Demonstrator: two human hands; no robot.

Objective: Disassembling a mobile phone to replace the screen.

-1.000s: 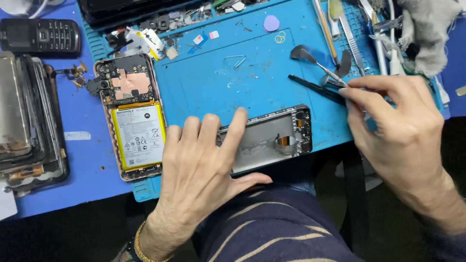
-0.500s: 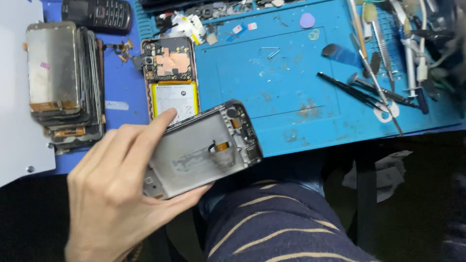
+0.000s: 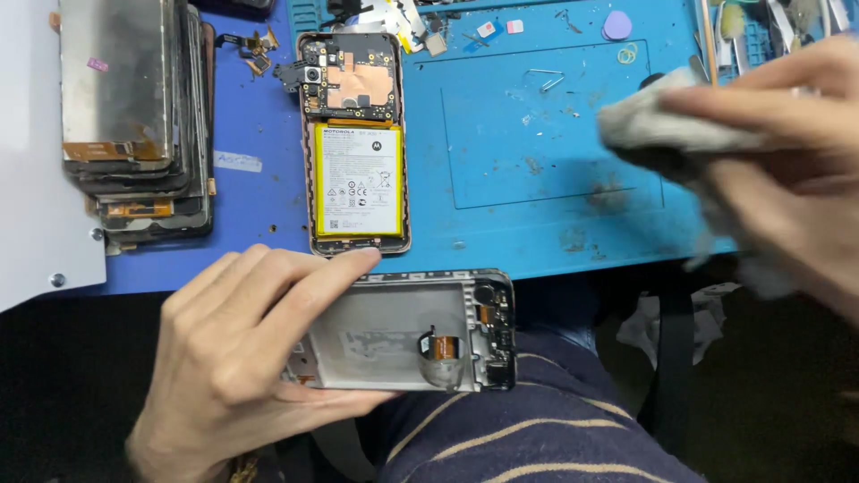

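Observation:
My left hand (image 3: 234, 344) grips a phone screen frame (image 3: 412, 333) by its left end, holding it flat above my lap, inner side up, with a small orange flex cable showing near its middle. My right hand (image 3: 787, 161) is closed on a crumpled grey cloth (image 3: 667, 130) over the right part of the blue work mat (image 3: 537, 152). An opened phone body (image 3: 356, 143) with a yellow-white battery and bare circuit board lies on the mat just beyond my left hand.
A stack of used phone screens (image 3: 134, 116) sits at the left on the blue table. Small screws, a purple pick (image 3: 617, 24) and tools line the mat's far edge. My striped trouser leg (image 3: 537, 429) is below the frame.
My left hand has lifted the screen frame off the mat and brought it toward my lap. My right hand put down the tool and now holds a grey cloth.

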